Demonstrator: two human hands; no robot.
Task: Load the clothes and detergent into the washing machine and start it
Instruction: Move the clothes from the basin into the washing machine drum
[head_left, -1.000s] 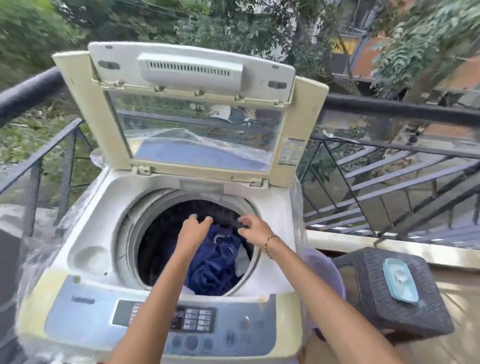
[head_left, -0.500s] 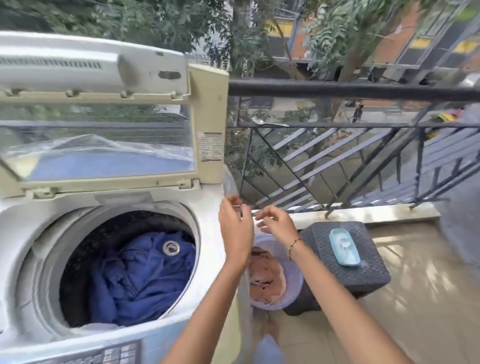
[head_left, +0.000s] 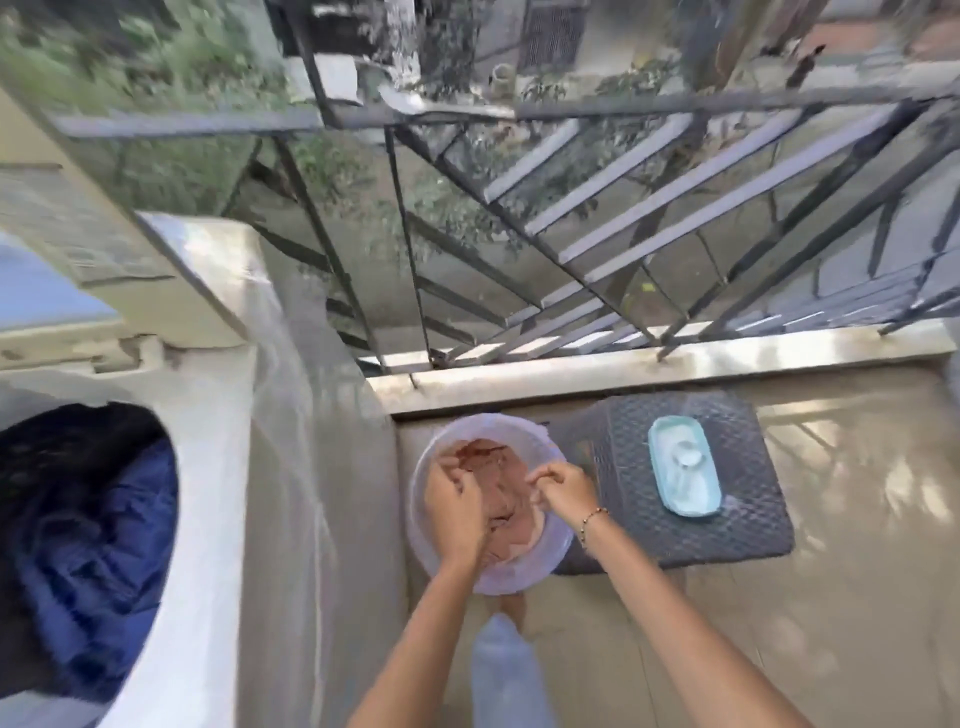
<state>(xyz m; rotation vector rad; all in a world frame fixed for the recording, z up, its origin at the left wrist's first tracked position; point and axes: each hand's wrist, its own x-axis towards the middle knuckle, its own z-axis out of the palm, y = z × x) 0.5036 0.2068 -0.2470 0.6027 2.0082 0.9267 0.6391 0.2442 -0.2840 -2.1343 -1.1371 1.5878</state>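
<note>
A white top-loading washing machine (head_left: 218, 467) fills the left, its lid up. Dark blue clothes (head_left: 104, 561) lie in its drum. To its right on the floor stands a pale lilac bucket (head_left: 550, 561) holding pinkish-brown clothes (head_left: 498, 483). Both my hands reach down into the bucket. My left hand (head_left: 454, 509) has its fingers curled into the pinkish cloth. My right hand (head_left: 563, 491), with a bead bracelet at the wrist, pinches the same cloth at the bucket's right side. A teal detergent tub (head_left: 684, 470) with a white scoop sits open on a dark woven stool (head_left: 737, 530).
A black metal balcony railing (head_left: 597, 234) runs across the back above a pale ledge (head_left: 649, 369). Clear plastic sheeting hangs down the machine's right side. Beige floor tiles spread right of the stool. My foot and trouser leg show below the bucket.
My view swung right and down from the drum to the bucket. Both hands left the machine, crossed over its right edge and dropped into the bucket onto the pinkish cloth.
</note>
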